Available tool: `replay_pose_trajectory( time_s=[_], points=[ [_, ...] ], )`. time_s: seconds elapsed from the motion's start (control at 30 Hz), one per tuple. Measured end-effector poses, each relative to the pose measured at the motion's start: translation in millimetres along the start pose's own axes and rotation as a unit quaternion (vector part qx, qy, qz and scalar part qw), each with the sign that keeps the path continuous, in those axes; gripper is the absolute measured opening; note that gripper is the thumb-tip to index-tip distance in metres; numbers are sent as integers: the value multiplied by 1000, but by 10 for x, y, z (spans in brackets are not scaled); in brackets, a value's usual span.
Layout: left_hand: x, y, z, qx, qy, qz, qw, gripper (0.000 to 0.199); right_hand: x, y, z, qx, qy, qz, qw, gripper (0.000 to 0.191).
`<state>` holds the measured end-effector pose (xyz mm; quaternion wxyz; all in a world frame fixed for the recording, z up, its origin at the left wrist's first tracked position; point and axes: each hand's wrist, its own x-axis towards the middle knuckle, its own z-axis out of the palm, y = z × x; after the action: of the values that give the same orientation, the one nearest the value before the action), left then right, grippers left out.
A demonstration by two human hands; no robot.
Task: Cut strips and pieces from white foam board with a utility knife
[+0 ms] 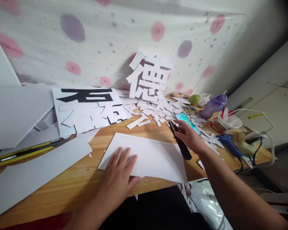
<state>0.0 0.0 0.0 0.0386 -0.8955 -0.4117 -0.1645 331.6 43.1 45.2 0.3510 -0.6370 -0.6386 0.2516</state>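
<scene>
My left hand (121, 169) lies flat on a white foam board sheet (153, 156), fingers spread, near the sheet's front left. Faint pencil lines run along the sheet's edges. My right hand (187, 134) is closed on a long black utility knife (181, 142) at the sheet's right side. Part of the knife is hidden by the fingers, and its blade cannot be made out. A phone with a lit screen (187, 123) lies just beyond my right hand.
A cut-out white character (150, 76) leans on the wall above scattered offcuts (158, 108). At left are a board with black and white character shapes (86, 110), a yellow-black cutter (28, 151) and a long strip (43, 169). A blue glue gun (230, 144) and purple bottle (213, 106) are right.
</scene>
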Motion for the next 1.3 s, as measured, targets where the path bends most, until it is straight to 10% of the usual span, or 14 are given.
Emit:
replay_pose_trajectory(
  time_s=[0.1,0.33,0.6,0.83,1.3],
  points=[
    [-13,-65,-12,0,-31,-4,999,58,43,-135,84,176,-101,44,978,56],
    [30,-154,17,15,-95,15,995,51,75,-243,201,234,-223,89,942,34],
    [47,-528,-201,-48,-129,0,990,44,-210,-285,278,333,-162,159,915,48],
    [379,-273,-192,-37,-147,-19,988,49,-46,-443,372,432,-27,130,892,18],
    [792,-340,-160,17,-187,-66,980,61,445,-606,724,553,-120,57,823,40]
  ],
)
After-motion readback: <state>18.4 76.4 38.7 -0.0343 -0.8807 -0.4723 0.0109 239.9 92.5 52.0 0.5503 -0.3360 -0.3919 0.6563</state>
